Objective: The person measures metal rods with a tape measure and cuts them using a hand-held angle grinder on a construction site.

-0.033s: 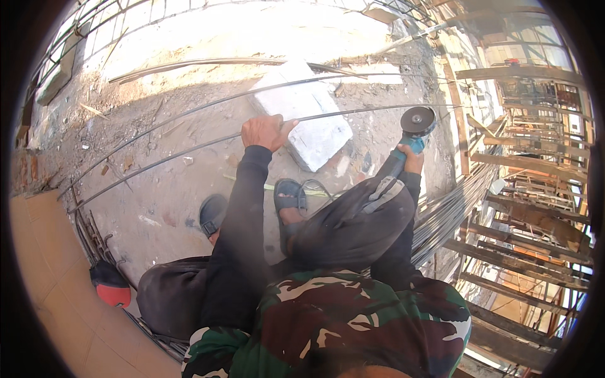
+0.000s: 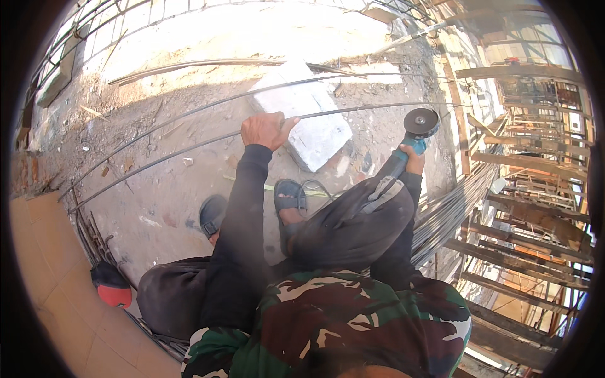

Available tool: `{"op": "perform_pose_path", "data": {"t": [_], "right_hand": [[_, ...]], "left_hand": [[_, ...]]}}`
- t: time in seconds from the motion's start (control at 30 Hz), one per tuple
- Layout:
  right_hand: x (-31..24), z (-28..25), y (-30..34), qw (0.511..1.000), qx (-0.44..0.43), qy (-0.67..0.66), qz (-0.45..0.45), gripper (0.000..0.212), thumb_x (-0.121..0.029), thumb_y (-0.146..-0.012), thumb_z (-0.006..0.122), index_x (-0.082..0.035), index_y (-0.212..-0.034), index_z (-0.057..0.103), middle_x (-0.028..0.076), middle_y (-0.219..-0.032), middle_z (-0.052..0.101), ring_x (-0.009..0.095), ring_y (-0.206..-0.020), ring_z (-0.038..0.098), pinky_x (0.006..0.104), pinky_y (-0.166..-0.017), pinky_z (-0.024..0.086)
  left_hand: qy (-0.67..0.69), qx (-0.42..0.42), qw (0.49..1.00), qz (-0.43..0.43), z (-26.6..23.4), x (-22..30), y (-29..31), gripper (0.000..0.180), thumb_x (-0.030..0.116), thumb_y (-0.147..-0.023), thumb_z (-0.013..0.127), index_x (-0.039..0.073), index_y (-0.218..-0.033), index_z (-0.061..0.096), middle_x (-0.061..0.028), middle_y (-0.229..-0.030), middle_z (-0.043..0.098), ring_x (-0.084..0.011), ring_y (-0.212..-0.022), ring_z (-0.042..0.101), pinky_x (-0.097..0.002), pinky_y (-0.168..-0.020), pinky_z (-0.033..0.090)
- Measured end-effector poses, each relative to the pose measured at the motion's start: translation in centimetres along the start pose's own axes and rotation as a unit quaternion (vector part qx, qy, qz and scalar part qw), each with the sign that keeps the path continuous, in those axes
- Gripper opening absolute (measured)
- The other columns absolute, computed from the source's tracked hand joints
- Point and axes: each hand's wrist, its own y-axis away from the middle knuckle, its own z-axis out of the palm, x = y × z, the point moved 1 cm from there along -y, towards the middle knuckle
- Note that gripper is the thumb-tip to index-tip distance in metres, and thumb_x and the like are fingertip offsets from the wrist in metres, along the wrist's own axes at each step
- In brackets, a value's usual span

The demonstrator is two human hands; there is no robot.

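My left hand [image 2: 265, 131] is closed around a long thin steel bar [image 2: 176, 153], its thumb pointing right along the bar. The bar crosses a white slab [image 2: 302, 113] lying on the ground. A second steel bar [image 2: 189, 112] runs beyond it, roughly alongside. In my right hand [image 2: 414, 160] is a teal angle grinder [image 2: 403, 154], held beside my right knee. Its dark round disc [image 2: 420, 122] faces up, a little nearer to me than the bar and apart from it. Whether the disc spins I cannot tell.
On the right lie a bundle of steel bars [image 2: 450, 201] and a timber framework [image 2: 535, 249]. Tan tiles [image 2: 57, 271] edge the left side, near a black and red cap [image 2: 112, 286]. My sandalled foot [image 2: 290, 201] stands before the slab. Wood strips [image 2: 195, 65] lie farther off.
The grinder's disc has shifted slightly right and turned a little in my right hand's hold. My left hand stays on the steel bar.
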Motion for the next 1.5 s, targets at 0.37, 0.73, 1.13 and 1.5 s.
{"op": "perform_pose_path", "data": {"t": [0.37, 0.73, 1.13, 1.5], "right_hand": [[-0.5, 0.2, 1.5, 0.992, 0.025, -0.118, -0.031, 0.029, -0.008, -0.071, 0.067, 0.002, -0.095, 0.055, 0.01, -0.08, 0.061, 0.023, -0.063, 0.064, 0.033, -0.057, 0.054], [0.8, 2.4, -0.3, 0.99, -0.025, -0.113, -0.086, 0.061, -0.005, -0.066, 0.075, 0.003, -0.117, 0.043, 0.012, -0.101, 0.057, 0.019, -0.083, 0.06, 0.0308, -0.072, 0.053], [-0.6, 11.3, -3.4, 0.96, -0.233, 0.076, -0.134, 0.106, -0.014, -0.062, 0.08, 0.015, -0.14, 0.014, 0.028, -0.119, 0.054, 0.031, -0.104, 0.059, 0.0318, -0.088, 0.05], [-6.5, 22.0, -6.0, 0.865, -0.273, 0.394, -0.146, 0.117, -0.033, -0.055, 0.082, 0.007, -0.144, 0.018, 0.031, -0.114, 0.059, 0.037, -0.107, 0.061, 0.0351, -0.092, 0.048]], "left_hand": [[-0.124, -0.078, 0.988, -0.048, 1.9, 2.2, -0.8, 0.048, 0.053, -0.088, 0.059, 0.008, -0.079, 0.074, -0.0127, -0.073, 0.07, -0.0309, -0.074, 0.071, -0.0425, -0.07, 0.056], [-0.214, -0.169, 0.961, -0.043, -1.8, -3.0, -0.9, 0.048, 0.05, -0.092, 0.053, 0.007, -0.085, 0.073, -0.0155, -0.078, 0.07, -0.0314, -0.078, 0.07, -0.042, -0.067, 0.054], [-0.182, -0.27, 0.945, -0.028, 2.0, -5.3, 1.9, 0.051, 0.054, -0.093, 0.05, 0.008, -0.091, 0.071, -0.0142, -0.086, 0.07, -0.0295, -0.085, 0.068, -0.0428, -0.073, 0.054], [-0.172, 0.095, 0.98, -0.015, 1.1, -10.8, -5.4, 0.033, 0.039, -0.094, 0.054, 0.011, -0.108, 0.065, -0.011, -0.104, 0.063, -0.0298, -0.098, 0.06, -0.0444, -0.088, 0.041]]}}
